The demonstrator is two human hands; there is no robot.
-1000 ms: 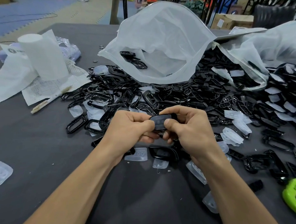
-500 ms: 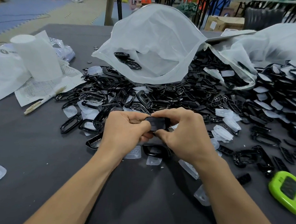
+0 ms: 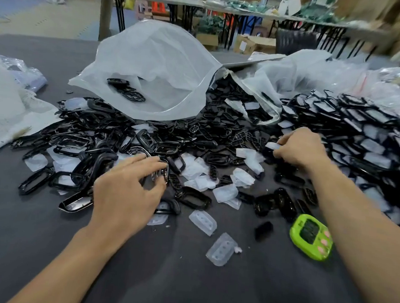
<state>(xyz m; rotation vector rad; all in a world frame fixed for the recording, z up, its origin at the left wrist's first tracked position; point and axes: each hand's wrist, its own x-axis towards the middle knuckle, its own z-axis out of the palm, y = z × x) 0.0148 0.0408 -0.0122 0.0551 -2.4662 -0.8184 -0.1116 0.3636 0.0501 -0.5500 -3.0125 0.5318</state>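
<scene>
Right hand (image 3: 298,150) pinches finished piece (image 3: 272,146) at edge of finished stack (image 3: 365,139), far right on table. Left hand (image 3: 130,189) curls fingers round frame (image 3: 160,173) in loose pile (image 3: 95,141). Big stack done; many frames and clear pads (image 3: 225,192) left.

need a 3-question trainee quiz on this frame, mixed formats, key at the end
1. True or false: neither hand touches the green timer.
2. The right hand pinches: A a pen; B a black piece with a translucent pad; C a cardboard box.
3. Fill in: the left hand closes its fingers and thumb on a black ____ from the loose heap.
Key: 1 true; 2 B; 3 frame.
</scene>
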